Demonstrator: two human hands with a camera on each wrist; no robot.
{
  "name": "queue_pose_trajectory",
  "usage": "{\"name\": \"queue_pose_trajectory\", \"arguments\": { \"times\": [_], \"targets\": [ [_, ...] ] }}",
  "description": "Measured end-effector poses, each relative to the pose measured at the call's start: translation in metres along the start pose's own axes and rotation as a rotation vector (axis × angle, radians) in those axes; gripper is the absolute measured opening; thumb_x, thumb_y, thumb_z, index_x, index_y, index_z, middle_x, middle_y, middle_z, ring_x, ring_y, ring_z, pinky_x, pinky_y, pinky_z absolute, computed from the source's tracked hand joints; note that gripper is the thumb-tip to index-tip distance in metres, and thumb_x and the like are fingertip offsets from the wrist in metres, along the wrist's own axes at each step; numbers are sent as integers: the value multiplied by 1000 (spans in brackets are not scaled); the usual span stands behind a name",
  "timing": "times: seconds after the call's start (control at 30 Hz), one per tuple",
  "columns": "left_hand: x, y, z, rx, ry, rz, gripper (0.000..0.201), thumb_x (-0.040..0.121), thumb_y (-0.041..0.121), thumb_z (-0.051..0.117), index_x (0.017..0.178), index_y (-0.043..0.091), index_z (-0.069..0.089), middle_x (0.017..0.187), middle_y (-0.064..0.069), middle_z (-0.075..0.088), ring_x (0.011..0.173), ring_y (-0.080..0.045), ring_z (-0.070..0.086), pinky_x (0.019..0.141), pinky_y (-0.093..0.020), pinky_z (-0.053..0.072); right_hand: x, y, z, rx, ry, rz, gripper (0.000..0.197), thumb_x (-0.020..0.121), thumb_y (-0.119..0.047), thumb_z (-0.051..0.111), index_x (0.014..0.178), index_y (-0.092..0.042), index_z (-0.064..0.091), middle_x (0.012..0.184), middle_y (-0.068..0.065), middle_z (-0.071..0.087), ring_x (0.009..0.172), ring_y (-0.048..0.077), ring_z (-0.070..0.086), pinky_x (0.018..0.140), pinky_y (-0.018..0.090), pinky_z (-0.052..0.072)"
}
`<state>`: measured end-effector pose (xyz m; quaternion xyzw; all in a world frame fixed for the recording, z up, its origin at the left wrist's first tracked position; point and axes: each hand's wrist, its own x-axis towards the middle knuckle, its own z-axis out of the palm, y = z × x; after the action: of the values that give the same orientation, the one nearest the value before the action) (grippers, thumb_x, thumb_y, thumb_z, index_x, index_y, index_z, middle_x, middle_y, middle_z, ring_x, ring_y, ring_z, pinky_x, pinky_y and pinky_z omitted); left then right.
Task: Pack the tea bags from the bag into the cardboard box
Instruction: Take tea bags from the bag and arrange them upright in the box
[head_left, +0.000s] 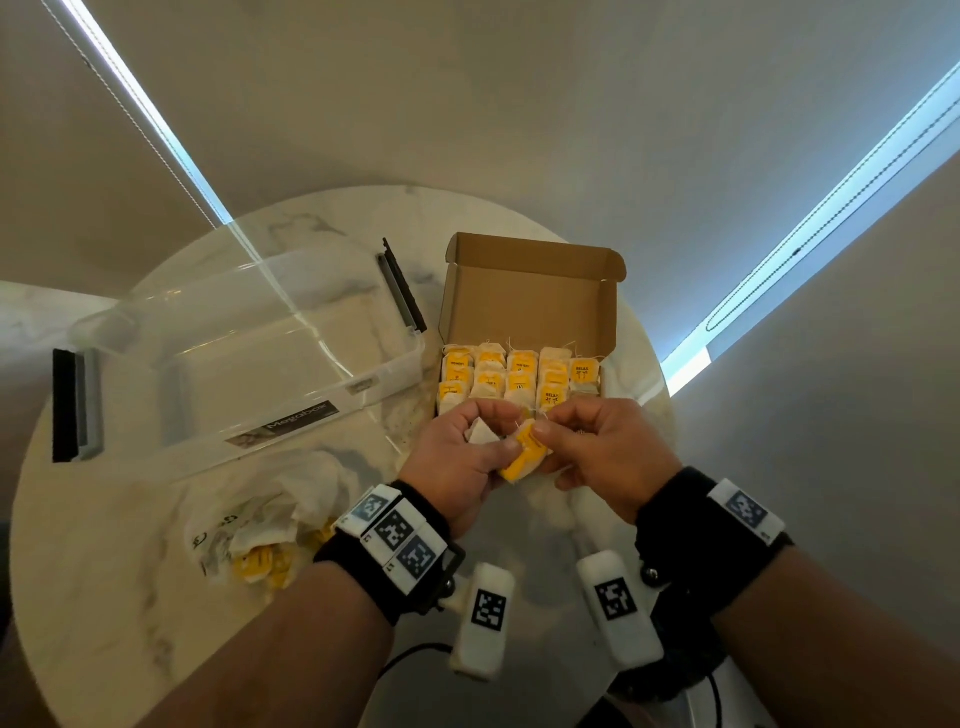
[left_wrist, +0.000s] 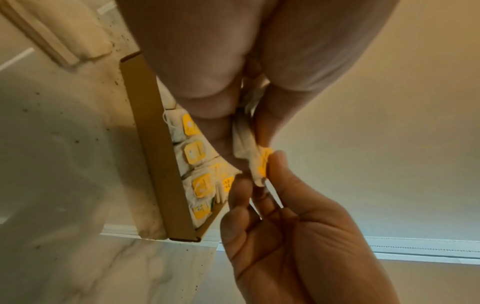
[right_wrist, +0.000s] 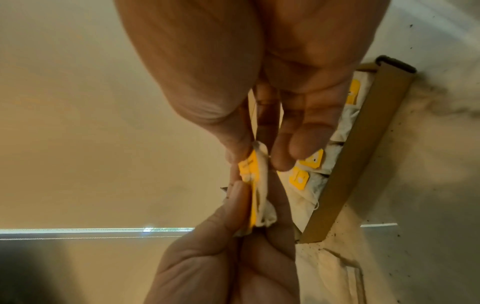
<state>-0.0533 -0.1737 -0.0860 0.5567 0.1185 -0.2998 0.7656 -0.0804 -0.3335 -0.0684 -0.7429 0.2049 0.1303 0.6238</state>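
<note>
Both hands meet just in front of the open cardboard box (head_left: 524, 301), whose tray holds several tea bags with yellow tags (head_left: 519, 376). My left hand (head_left: 467, 452) grips a small stack of tea bags (head_left: 522, 457) between thumb and fingers. My right hand (head_left: 587, 441) pinches the top of the same stack at its yellow tag (right_wrist: 250, 164). In the left wrist view the held tea bags (left_wrist: 253, 158) hang between both hands beside the box wall (left_wrist: 155, 148). A crumpled white plastic bag (head_left: 260, 525) with more yellow-tagged tea bags lies at the front left of the table.
A clear plastic storage tub (head_left: 249, 353) with dark clip handles stands left of the box on the round marble table (head_left: 104, 597). Loose tea dust speckles the tabletop near the box. Window blinds with bead chains hang behind.
</note>
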Motion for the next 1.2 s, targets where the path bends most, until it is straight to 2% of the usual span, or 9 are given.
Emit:
{"name": "queue_pose_trajectory", "arguments": {
  "times": [0.17, 0.27, 0.43, 0.5, 0.57, 0.67, 0.83, 1.03, 1.2],
  "targets": [
    [-1, -1, -2, -52, 16, -92, 25, 92, -16, 50, 96, 6, 62, 86, -4, 70, 78, -19, 68, 62, -34, 60, -2, 2, -7, 41, 2, 12, 12, 97, -13, 61, 99, -1, 62, 82, 14, 76, 63, 27, 74, 52, 31, 57],
    [-2, -2, -1, -77, 29, -127, 25, 93, -15, 48, 96, 5, 62, 89, -9, 69, 79, -22, 68, 59, -33, 60, -2, 4, -8, 108, -22, 28, 17, 93, -11, 67, 105, -2, 59, 81, 16, 76, 64, 27, 72, 55, 33, 56],
    [-2, -9, -1, -69, 56, -165, 27, 93, -18, 44, 95, 2, 63, 87, -12, 66, 77, -23, 69, 57, -31, 59, 3, 11, -11, -46, 65, -70, 23, 81, -8, 80, 98, -13, 64, 73, 7, 72, 62, 14, 66, 58, 31, 54],
    [-2, -12, -5, -62, 71, -186, 29, 94, -18, 42, 94, 2, 63, 85, -15, 68, 72, -25, 71, 57, -31, 60, 6, 10, -15, -11, 116, -90, 20, 84, -4, 77, 97, -12, 64, 78, 14, 68, 68, 19, 66, 61, 33, 59],
    [-1, -14, -12, -88, 120, -204, 30, 94, -19, 41, 93, 2, 63, 83, -16, 67, 71, -25, 72, 57, -30, 61, 10, 7, -25, 12, 155, -83, 18, 85, -2, 74, 97, -11, 63, 80, 16, 66, 65, 23, 66, 57, 34, 59],
    [5, -14, -21, -114, 177, -217, 31, 94, -19, 40, 97, 2, 63, 85, -17, 67, 71, -25, 71, 55, -28, 60, 26, 7, -45, -209, 215, -63, 18, 85, -6, 76, 95, -14, 62, 81, 10, 68, 60, 23, 67, 59, 38, 62],
    [15, -15, -27, -130, 203, -262, 36, 95, -19, 39, 113, 4, 61, 93, -19, 67, 78, -27, 70, 57, -28, 61, 69, 13, -60, -566, 209, -41, 24, 79, -19, 82, 90, -26, 62, 90, -1, 69, 82, 17, 68, 76, 33, 58],
    [22, -21, -33, -164, 241, -299, 37, 94, -19, 40, 112, 5, 61, 95, -21, 67, 75, -28, 71, 52, -28, 59, 96, 10, -54, -787, 224, -80, 17, 84, -20, 77, 89, -25, 62, 87, -4, 65, 80, 12, 60, 59, 17, 39],
    [24, -20, -35, -182, 249, -305, 35, 94, -19, 40, 114, 0, 61, 95, -22, 67, 75, -28, 71, 54, -29, 59, 100, 19, -52, -844, 280, -136, 15, 84, -20, 76, 88, -15, 62, 86, -1, 63, 82, 20, 61, 69, 26, 47]
  ]
}}
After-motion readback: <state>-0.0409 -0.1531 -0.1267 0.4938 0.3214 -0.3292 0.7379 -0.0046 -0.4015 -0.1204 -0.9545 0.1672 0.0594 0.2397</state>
